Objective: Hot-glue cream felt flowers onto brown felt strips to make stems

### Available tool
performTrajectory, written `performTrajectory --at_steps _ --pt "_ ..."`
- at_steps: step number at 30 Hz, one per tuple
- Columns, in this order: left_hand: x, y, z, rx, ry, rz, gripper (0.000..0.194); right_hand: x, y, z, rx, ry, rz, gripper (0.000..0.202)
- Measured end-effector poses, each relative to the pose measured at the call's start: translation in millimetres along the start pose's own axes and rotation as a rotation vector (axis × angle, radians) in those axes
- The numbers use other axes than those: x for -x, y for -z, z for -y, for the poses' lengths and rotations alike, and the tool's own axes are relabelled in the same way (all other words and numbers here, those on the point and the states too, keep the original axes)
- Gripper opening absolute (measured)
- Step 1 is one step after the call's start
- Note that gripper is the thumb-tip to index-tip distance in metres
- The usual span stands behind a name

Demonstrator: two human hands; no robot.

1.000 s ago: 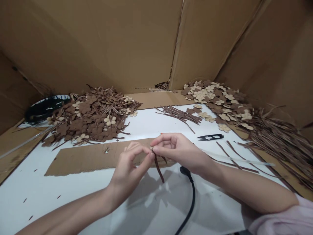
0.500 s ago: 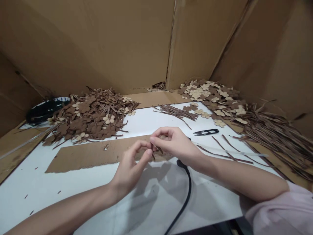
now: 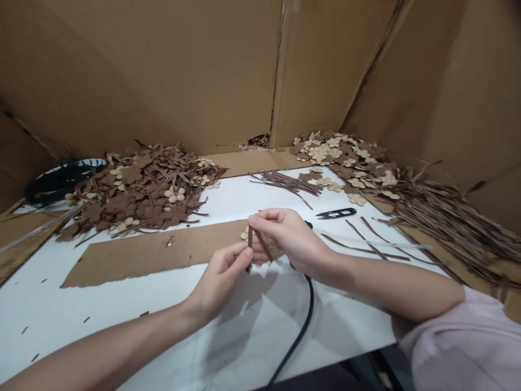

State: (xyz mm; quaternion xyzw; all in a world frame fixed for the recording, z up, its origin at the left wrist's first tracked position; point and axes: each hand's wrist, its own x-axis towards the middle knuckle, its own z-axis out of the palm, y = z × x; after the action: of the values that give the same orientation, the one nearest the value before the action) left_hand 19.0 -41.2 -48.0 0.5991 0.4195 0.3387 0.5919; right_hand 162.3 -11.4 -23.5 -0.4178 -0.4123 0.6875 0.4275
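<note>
A narrow brown strip [image 3: 264, 245] is folded over, its two tails hanging down. My right hand [image 3: 291, 236] pinches the fold at the top between thumb and forefinger. Lower down, the thumb and fingers of my left hand [image 3: 220, 277] are closed on one tail. Just behind the strip shows a small beige flower shape [image 3: 244, 235], partly covered by my hands; whether it is joined to the strip I cannot tell. Beneath my hands lies a flat cardboard piece [image 3: 134, 262]. A black cable [image 3: 306, 323] runs from under my right hand to the table's front edge.
Black thread snips [image 3: 336, 213] lie beyond my right hand, near loose strips [image 3: 285, 182]. Piles of flower pieces stand at left [image 3: 138, 195] and back right [image 3: 345, 157]. A heap of long strips [image 3: 456, 217] is at right. Cardboard walls [image 3: 163, 70] enclose the white table [image 3: 171, 347].
The strip's tails now hang straighter and show longer between my hands. My left hand has closed lower on one tail, and the beige flower shape has come into sight. The view has shifted slightly.
</note>
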Motion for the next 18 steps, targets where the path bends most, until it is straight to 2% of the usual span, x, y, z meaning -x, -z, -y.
performTrajectory --at_steps 7,9,13,18 --pt "2.2 -2.4 2.2 -0.055 -0.054 0.004 0.026 4.4 -0.8 1.3 0.013 -0.005 0.076 0.024" --pt "3.1 -2.1 3.8 -0.05 -0.041 0.008 0.025 5.6 -1.2 2.8 0.032 0.003 0.053 0.023" --pt "5.1 -2.6 4.4 -0.027 0.013 -0.013 0.024 5.1 -0.3 2.7 0.115 0.116 -0.058 0.023" --pt "5.9 -4.3 2.2 -0.041 0.004 -0.037 0.025 3.0 1.8 2.5 0.187 0.135 -0.041 0.024"
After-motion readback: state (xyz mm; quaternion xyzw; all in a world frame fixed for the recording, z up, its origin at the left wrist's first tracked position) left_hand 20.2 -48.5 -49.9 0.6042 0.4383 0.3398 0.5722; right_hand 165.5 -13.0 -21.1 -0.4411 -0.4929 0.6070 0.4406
